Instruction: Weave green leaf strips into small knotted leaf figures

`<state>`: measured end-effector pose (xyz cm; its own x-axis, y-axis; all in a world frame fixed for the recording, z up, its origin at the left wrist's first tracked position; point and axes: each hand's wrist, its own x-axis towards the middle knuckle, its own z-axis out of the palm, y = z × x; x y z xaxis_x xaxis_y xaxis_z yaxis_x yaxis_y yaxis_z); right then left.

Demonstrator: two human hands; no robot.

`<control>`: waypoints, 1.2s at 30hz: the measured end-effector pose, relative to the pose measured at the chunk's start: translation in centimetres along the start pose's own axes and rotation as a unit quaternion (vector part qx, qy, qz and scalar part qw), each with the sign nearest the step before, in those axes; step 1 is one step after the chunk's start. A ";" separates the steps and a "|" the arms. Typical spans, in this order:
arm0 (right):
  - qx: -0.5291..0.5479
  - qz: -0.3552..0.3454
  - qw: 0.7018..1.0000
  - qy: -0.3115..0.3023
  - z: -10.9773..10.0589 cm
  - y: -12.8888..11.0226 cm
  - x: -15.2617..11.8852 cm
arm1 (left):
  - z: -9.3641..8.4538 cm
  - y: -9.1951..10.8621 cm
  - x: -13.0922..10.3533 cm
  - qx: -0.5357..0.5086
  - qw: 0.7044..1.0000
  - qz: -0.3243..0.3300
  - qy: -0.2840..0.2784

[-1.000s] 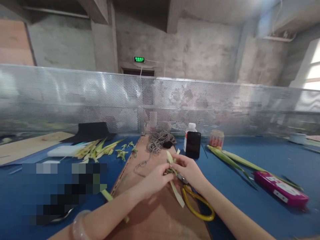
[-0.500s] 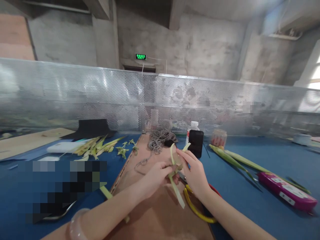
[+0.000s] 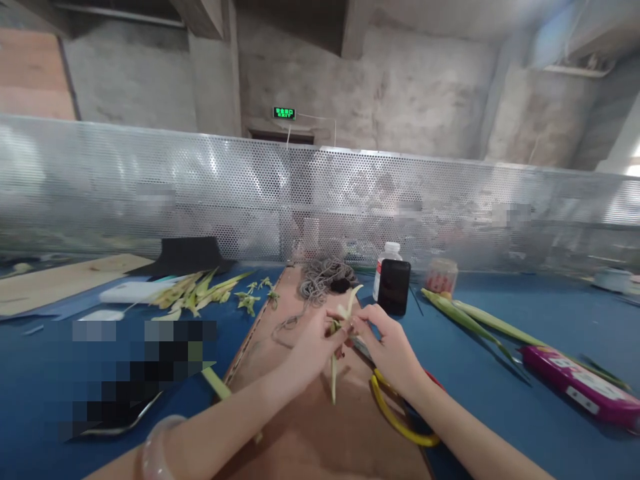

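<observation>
Between my hands is a pale green leaf strip (image 3: 334,381), one end hanging down and another end pointing up. My left hand (image 3: 316,345) is closed on it, thumb and fingers pinching near its middle. My right hand (image 3: 389,340) pinches the same piece from the right, its fingertips meeting the left ones. The fingers hide the folded or knotted part of the strip. Under my right hand and forearm lie scissors (image 3: 395,427) with yellow and red handles, their blades partly covered. A brown board (image 3: 305,433) is beneath my hands.
Grey cord (image 3: 325,277) lies heaped at the board's far end. Behind my right hand stand a black phone-like object (image 3: 395,287) and a bottle (image 3: 391,250). Long green leaves (image 3: 465,320) and a purple case (image 3: 580,383) lie right; leaf pieces (image 3: 195,293) lie left. A perforated metal screen (image 3: 240,193) stands behind.
The strip has turned: its lower end now hangs nearly straight down, and its upper loop has closed up. My right fingers have come down against my left fingertips.
</observation>
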<state>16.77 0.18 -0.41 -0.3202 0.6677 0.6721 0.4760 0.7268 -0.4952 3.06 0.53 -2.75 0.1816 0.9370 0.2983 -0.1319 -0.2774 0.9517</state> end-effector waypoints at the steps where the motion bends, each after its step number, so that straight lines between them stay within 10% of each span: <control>1: -0.014 -0.018 1.000 -0.004 -0.1 0.0 0.0 | 0.0 -0.1 0.0 0.018 1.000 0.007 0.008; 13: -0.082 -0.101 0.991 -0.016 -0.2 -0.5 0.2 | -0.1 0.2 -0.2 0.089 0.995 0.015 0.028; 36: -0.093 -0.056 0.993 0.049 0.7 -0.4 -0.1 | 0.6 0.8 -1.0 0.190 0.979 0.055 0.048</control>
<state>16.06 -0.05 -0.60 -0.3021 0.5594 0.7719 0.5880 0.7467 -0.3110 3.32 -0.70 -2.24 0.0912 0.9079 0.4091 0.2304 -0.4189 0.8783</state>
